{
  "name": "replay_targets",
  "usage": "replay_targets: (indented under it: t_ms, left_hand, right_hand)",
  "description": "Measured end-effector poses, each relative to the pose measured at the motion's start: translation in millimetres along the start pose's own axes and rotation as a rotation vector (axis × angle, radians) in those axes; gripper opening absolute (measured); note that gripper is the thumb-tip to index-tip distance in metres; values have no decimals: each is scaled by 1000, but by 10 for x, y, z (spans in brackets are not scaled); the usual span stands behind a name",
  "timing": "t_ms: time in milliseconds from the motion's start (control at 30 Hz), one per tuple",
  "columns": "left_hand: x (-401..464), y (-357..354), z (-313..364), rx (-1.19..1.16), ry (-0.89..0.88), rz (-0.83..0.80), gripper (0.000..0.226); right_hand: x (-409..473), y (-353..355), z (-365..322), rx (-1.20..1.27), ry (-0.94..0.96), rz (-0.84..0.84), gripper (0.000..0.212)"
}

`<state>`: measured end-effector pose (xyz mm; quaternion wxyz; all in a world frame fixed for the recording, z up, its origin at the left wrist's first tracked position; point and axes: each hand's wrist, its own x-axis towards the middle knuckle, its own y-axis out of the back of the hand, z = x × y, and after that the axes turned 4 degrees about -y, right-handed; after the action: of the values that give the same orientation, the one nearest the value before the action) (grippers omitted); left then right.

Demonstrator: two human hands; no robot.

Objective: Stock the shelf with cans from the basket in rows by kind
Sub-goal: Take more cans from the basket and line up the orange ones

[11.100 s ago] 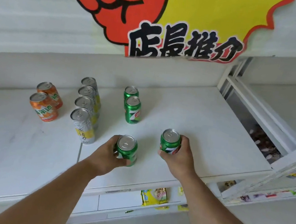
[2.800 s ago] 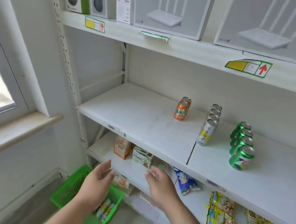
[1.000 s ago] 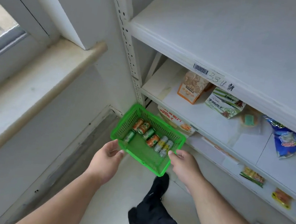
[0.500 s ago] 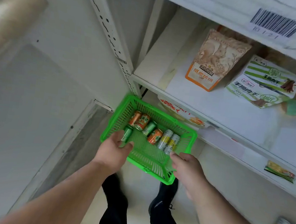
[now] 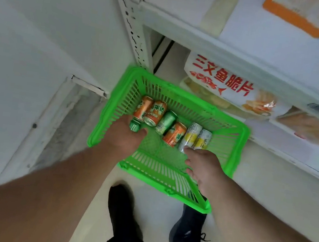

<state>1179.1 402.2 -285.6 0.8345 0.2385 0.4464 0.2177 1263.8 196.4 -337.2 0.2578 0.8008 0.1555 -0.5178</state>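
Both hands are down in the green basket (image 5: 229, 150) now, not hovering at its rim like before. Left hand (image 5: 126, 136) curls round a small green can (image 5: 134, 126); right hand (image 5: 203, 165), fingers loosely bent, touches the yellow-white can (image 5: 190, 137).

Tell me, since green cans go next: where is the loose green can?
In the head view, the green can lies in the basket, between two orange cans.

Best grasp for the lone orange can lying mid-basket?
Wrap the hand across the middle of the lone orange can, coming from straight above. It lies on its side, flanked closely by a green can and a yellow-white can, so only its upper curve is free.
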Motion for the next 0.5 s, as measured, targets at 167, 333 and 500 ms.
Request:
replay_targets:
  t_ms: [167,333,500]
  left_hand:
    - [642,-383,-260,56,-45,-15,54]
    - [1263,-741,-386,151,-113,-31,52]
    - [1794,-1061,-446,246,-112,0,63]
  right_hand:
    - [818,-331,160,-10,8,42,80]
    - [1242,-526,86,-20,-16,57,46]
    - [1689,-692,116,-53,-1,71,48]
